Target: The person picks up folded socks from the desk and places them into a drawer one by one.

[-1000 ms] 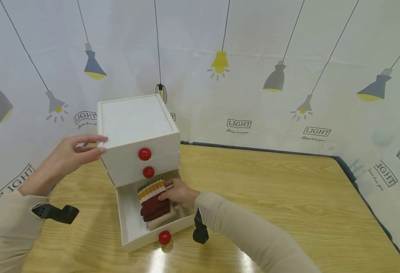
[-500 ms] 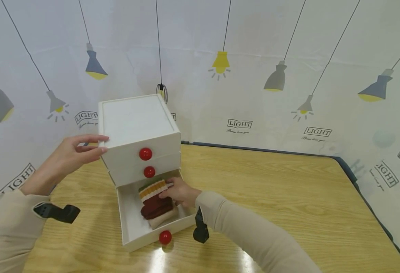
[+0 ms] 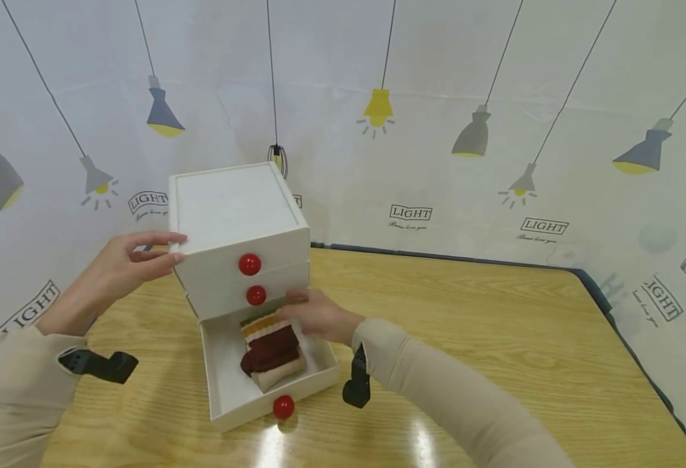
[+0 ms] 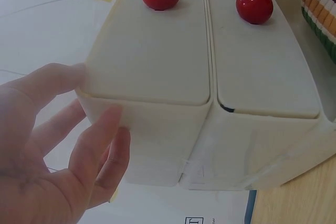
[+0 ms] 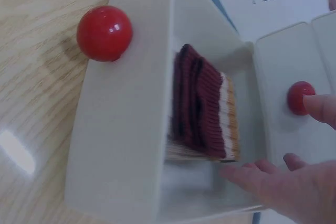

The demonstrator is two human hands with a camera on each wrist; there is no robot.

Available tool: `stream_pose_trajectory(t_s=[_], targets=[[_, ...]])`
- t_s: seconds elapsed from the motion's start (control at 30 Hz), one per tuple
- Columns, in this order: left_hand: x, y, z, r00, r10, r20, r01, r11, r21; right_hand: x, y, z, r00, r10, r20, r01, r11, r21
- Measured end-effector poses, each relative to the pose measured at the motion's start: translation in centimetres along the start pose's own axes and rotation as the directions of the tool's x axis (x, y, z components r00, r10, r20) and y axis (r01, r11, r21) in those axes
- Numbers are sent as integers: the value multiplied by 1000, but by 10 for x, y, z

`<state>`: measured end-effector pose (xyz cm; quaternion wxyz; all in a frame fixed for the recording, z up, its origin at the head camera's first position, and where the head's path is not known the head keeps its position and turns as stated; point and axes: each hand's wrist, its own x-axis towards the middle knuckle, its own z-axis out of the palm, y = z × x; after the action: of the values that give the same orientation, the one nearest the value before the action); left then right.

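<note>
Folded striped socks (image 3: 274, 348), ribbed in maroon with white, mustard and green bands, lie in the pulled-out bottom drawer (image 3: 217, 390) of a white drawer cabinet (image 3: 238, 205). Pale beige folded fabric (image 3: 281, 374) shows under the maroon part. My right hand (image 3: 319, 316) is over the drawer's right side, partly covering the socks' banded end. In the right wrist view, its fingers (image 5: 247, 174) extend close beside the socks and its thumb overlaps a red knob (image 5: 299, 98). My left hand (image 3: 123, 263) rests its fingertips on the cabinet's upper front left corner.
Two upper drawers with red knobs (image 3: 249, 264) are closed. The bottom drawer's red knob (image 3: 283, 407) juts out over the wooden table (image 3: 466, 325). Behind the cabinet hangs a white backdrop (image 3: 343, 162) printed with lamps. Black wrist mounts (image 3: 97, 365) are strapped to both sleeves.
The right hand has let go of the socks and moved up and to the right. The socks have settled slightly rightward in the drawer. The left hand keeps its place.
</note>
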<state>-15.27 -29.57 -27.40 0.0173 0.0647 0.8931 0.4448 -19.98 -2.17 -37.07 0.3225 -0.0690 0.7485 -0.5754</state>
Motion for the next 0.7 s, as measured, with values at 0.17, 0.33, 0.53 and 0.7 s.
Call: stream_pose_trajectory(t_s=[0.17, 0.33, 0.53, 0.7], targets=[[1, -1, 0, 1000, -15, 3, 15, 1000, 5, -17, -12, -9, 999, -34, 35, 32, 999, 38], [1, -1, -1, 1000, -11, -5, 11, 1000, 15, -40, -21, -16, 985, -125, 122, 124, 992, 11], [0, -2, 0, 1000, -14, -3, 14, 1000, 10, -68, -17, -25, 927, -306, 218, 314, 950, -1], [-1, -3, 1, 1000, -12, -3, 12, 1000, -8, -83, 3, -25, 891, -388, 234, 416, 906, -83]])
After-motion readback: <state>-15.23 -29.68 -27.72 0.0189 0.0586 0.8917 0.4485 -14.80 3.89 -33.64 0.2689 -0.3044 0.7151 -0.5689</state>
